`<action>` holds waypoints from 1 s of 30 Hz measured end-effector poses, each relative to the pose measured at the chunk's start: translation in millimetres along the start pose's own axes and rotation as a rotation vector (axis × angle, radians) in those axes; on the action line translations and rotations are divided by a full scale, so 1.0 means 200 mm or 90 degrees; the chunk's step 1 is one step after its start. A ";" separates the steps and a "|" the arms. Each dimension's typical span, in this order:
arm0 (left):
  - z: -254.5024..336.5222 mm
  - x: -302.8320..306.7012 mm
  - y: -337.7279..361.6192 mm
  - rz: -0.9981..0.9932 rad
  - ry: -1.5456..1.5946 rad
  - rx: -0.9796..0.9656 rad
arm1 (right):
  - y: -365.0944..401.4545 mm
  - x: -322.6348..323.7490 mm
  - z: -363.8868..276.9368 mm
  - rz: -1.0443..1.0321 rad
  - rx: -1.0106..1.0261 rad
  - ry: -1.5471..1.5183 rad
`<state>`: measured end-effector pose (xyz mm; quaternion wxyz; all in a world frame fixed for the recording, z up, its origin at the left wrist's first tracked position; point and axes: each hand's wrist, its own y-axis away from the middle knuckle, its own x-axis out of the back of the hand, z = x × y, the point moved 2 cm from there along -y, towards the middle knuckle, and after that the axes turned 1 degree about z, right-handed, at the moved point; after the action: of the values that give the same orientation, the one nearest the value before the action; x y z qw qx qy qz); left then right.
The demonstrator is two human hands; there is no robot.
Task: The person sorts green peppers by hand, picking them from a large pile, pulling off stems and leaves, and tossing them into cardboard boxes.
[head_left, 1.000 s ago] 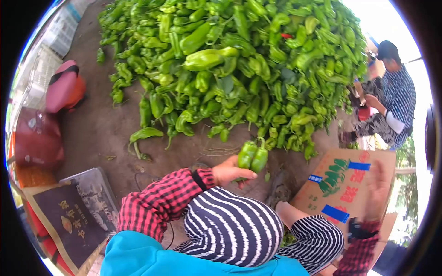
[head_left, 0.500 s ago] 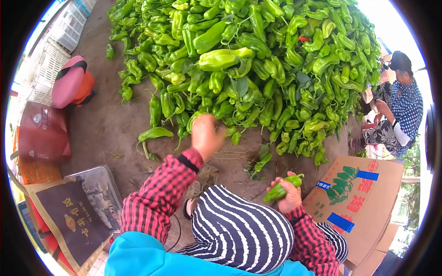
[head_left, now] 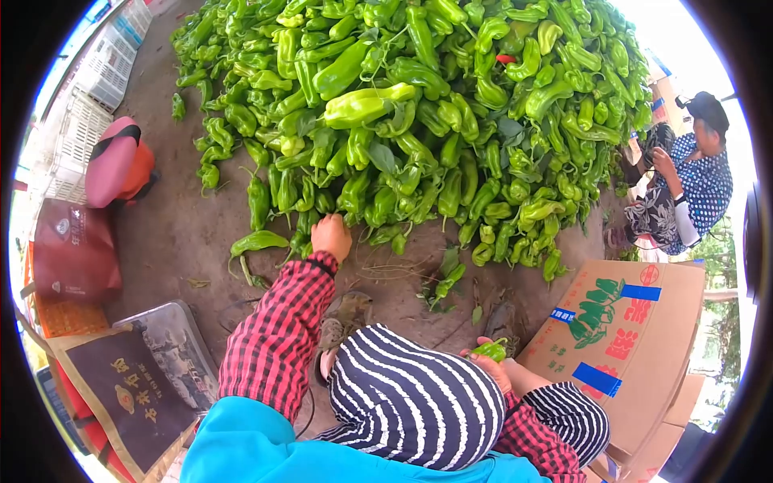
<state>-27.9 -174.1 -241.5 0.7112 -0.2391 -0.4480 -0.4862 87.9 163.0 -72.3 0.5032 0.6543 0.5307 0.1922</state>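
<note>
A big heap of green peppers (head_left: pixel 419 121) lies on the brown ground ahead of me. My left hand (head_left: pixel 331 237) reaches to the heap's near edge; its fingertips are against the peppers, and what they hold, if anything, is hidden. Beside my right knee, low down, my right hand (head_left: pixel 493 369) is closed around a green pepper (head_left: pixel 490 349), partly hidden behind the striped trouser leg. A single pale green pepper (head_left: pixel 258 241) lies on the ground left of my left hand.
A printed cardboard box (head_left: pixel 620 338) stands at the right. Another person (head_left: pixel 699 173) sits beyond it. On the left are white crates (head_left: pixel 80 133), a maroon bag (head_left: pixel 76 249), a dark printed bag (head_left: pixel 129 386) and a clear-lidded container (head_left: pixel 173 346).
My left hand has moved down and left against the heap's edge. My right hand, with the pepper, has dropped lower beside the knee. The view has shifted slightly.
</note>
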 end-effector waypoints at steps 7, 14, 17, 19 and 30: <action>-0.03 0.13 0.11 0.001 0.311 0.116 | -0.03 0.01 0.02 -0.013 -0.013 0.043; 0.27 0.21 -0.21 -0.075 0.080 0.008 | 0.02 -0.02 0.03 -0.063 -0.054 0.055; 0.38 0.20 -0.20 -0.143 0.009 0.038 | 0.05 -0.07 0.02 -0.063 -0.047 0.055; 0.41 0.21 -0.16 -0.152 -0.015 0.025 | 0.07 -0.09 0.01 -0.052 -0.023 0.093; 0.25 -0.07 -0.19 -0.094 -0.081 -0.026 | 0.02 -0.02 0.10 -0.097 -0.019 0.123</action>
<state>-83.4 -145.0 -232.7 0.6387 -0.2503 -0.4984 -0.5302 103.7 150.3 -76.3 0.4725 0.5832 0.6218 0.2235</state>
